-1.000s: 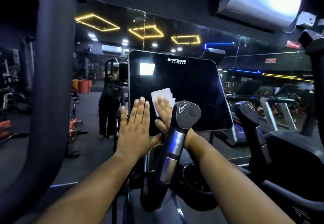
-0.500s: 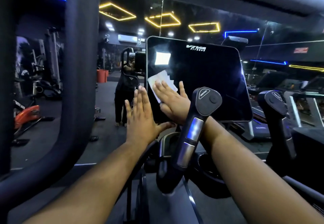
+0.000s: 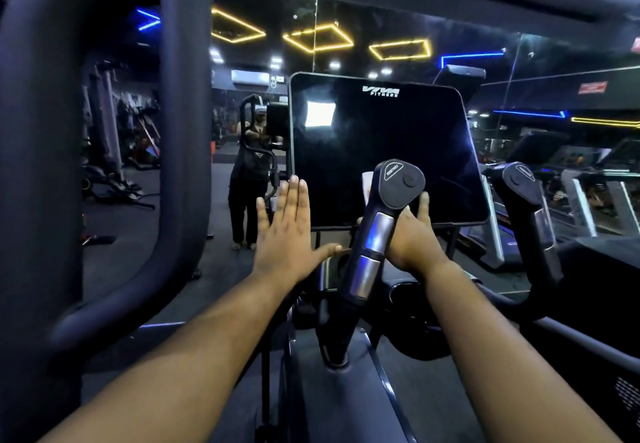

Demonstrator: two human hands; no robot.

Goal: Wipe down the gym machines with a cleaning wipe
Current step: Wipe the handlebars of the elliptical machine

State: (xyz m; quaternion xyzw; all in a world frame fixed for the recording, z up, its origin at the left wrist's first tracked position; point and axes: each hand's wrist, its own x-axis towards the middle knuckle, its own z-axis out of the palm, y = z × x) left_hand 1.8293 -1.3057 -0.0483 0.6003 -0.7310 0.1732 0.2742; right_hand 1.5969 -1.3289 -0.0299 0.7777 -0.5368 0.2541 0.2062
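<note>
The room is dim overall. Light comes from yellow square ceiling strips [image 3: 318, 38], blue strips [image 3: 471, 57] and small white spotlights, all doubled in the wall mirror [image 3: 554, 71]. The glossy console screen [image 3: 381, 151] carries one bright white rectangular glare patch [image 3: 320, 114]; an overexposed highlight burns out the top right corner. The thick handle loop [image 3: 180, 130] at left is near the lens, soft and strongly curved by wide-angle distortion. Both forearms are evenly lit, without hard shadows. Background equipment is murky and noisy.
</note>
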